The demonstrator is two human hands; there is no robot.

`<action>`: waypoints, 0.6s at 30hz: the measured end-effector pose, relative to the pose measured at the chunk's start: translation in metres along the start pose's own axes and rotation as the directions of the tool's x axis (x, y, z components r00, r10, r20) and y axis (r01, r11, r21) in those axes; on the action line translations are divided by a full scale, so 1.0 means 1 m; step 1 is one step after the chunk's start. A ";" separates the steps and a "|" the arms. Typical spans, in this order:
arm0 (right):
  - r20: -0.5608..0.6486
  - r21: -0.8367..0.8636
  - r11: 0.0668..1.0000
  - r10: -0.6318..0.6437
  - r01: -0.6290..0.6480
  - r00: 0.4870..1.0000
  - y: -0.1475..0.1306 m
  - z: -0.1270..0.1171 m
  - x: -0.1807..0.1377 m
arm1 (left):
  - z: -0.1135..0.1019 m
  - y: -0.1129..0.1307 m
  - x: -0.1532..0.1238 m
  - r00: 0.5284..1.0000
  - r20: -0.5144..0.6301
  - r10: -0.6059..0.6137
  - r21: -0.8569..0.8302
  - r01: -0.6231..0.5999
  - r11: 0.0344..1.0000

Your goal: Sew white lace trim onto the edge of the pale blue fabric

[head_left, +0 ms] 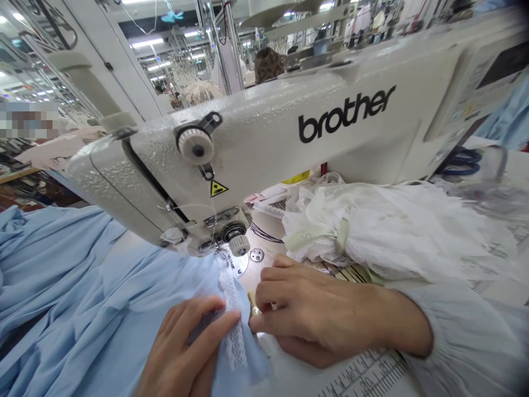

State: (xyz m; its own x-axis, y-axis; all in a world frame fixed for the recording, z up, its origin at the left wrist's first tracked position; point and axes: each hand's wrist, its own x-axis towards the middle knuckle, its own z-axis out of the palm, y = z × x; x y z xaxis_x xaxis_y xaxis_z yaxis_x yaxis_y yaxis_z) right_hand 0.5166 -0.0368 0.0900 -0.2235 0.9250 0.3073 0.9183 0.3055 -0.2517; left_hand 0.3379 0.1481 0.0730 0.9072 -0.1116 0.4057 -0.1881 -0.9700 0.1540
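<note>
Lace-edged blue fabric (252,358) sits pinched between the almost-closed left hand (182,347) and right hand (314,314) under the Brother sewing machine (264,127).

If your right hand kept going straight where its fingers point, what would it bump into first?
The right hand points left, so it would probably meet the white lace on the blue cloth first. Its fingertips look very close, but depth is hard to judge here.
</note>
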 end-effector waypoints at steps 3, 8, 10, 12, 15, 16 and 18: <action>-0.040 -0.017 1.000 -0.010 0.009 0.999 0.000 0.002 0.001 | -0.001 -0.002 0.003 0.997 0.004 0.071 0.035 -0.071 0.997; -0.068 -0.073 0.997 -0.033 0.028 0.997 -0.002 0.007 0.002 | -0.002 -0.006 0.006 0.980 -0.013 0.198 0.064 -0.197 0.978; -0.115 -0.110 0.994 -0.035 0.022 0.993 -0.005 0.009 0.003 | -0.003 -0.006 0.007 0.969 -0.012 0.248 0.117 -0.245 0.963; -0.160 -0.138 0.990 -0.055 0.032 0.986 -0.007 0.012 0.004 | -0.004 -0.004 0.009 0.964 -0.008 0.267 0.145 -0.263 0.954; -0.183 -0.140 0.986 -0.121 0.096 0.976 -0.010 0.014 0.006 | -0.004 -0.002 0.014 0.957 -0.024 0.288 0.123 -0.283 0.951; -0.188 -0.136 0.983 -0.144 0.120 0.971 -0.011 0.015 0.006 | -0.004 -0.001 0.015 0.954 -0.026 0.297 0.116 -0.293 0.949; -0.189 -0.130 0.980 -0.176 0.153 0.966 -0.012 0.014 0.006 | -0.005 -0.001 0.016 0.952 -0.025 0.306 0.109 -0.301 0.947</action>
State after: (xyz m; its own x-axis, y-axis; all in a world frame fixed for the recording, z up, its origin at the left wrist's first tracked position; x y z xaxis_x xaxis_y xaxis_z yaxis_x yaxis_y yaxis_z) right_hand 0.5000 -0.0316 0.0814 -0.3156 0.7975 0.5142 0.9080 0.4111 -0.0803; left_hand 0.3510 0.1481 0.0836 0.7964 -0.3971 0.4562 -0.4104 -0.9089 -0.0747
